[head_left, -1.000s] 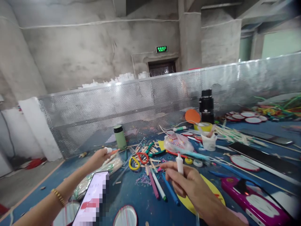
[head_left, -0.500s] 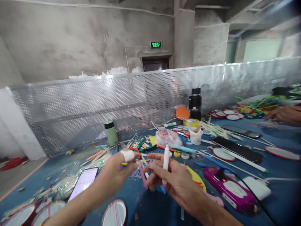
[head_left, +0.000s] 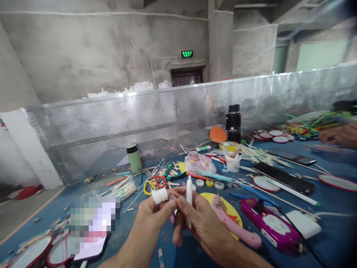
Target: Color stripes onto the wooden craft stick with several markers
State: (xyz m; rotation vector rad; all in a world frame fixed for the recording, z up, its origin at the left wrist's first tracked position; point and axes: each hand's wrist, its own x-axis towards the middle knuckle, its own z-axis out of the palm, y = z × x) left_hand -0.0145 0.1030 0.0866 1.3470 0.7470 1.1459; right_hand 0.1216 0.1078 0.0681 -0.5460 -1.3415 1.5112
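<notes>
My right hand (head_left: 199, 212) grips a white marker-like pen (head_left: 189, 191) upright between thumb and fingers, its narrow end pointing up. My left hand (head_left: 158, 214), a white wrap (head_left: 160, 196) around one finger, meets it with thumb and forefinger pinched together. Something small and thin lies between the touching fingertips, too small to name. Behind the left hand are scissors-like red and yellow loops (head_left: 160, 182). Beside the right hand a pink-handled tool (head_left: 237, 227) rests across a yellow disc (head_left: 208, 199). A bit of pink strip (head_left: 172, 219) shows beneath the fingers.
A phone (head_left: 97, 238) and red-rimmed discs (head_left: 33, 253) lie left. Right are a purple device (head_left: 272, 227) with a cable, a black phone (head_left: 283, 178) and a white cup (head_left: 232, 162). Bottles and a perforated metal screen (head_left: 111, 123) stand behind. Another person's hand (head_left: 340, 136) is far right.
My left hand has swung right and closed its fingertips against those of my right hand. The white pen has shifted slightly left and down. The disc at the bottom middle has left view.
</notes>
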